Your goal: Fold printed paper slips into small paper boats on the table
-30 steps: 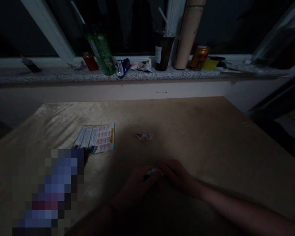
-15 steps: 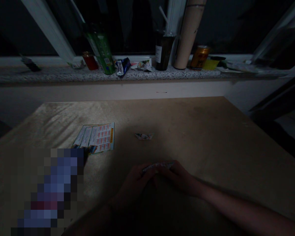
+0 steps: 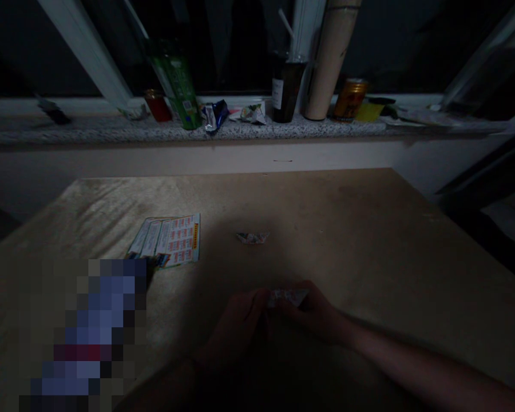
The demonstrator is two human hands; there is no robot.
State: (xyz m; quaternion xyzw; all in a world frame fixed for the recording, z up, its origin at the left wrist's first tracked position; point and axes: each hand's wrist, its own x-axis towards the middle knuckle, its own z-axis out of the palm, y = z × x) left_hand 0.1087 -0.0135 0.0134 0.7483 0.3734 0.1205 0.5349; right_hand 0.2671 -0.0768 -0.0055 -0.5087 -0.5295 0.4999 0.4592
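Between my two hands, close to me over the table, is a small piece of folded printed paper (image 3: 286, 296). My left hand (image 3: 245, 312) has its fingers closed at the paper's left end. On the other side my right hand (image 3: 315, 315) pinches the paper, its thumb lying along the near edge. Shadow hides the undersides of both hands. Farther out on the table lies a small folded paper boat (image 3: 252, 237), apart from both hands. Left of it rests a stack of printed sheets (image 3: 171, 240).
A blurred-out bluish object (image 3: 98, 326) lies at the front left of the wooden table (image 3: 347, 229). Along the stone windowsill (image 3: 240, 131) stand a green bottle (image 3: 182, 91), a dark cup with a straw (image 3: 286, 91), a thick tube (image 3: 331, 63) and an orange can (image 3: 351, 100).
My left hand's fingers have shifted on the folded paper, and more of its right part shows now. The boat and the printed sheets lie where they were.
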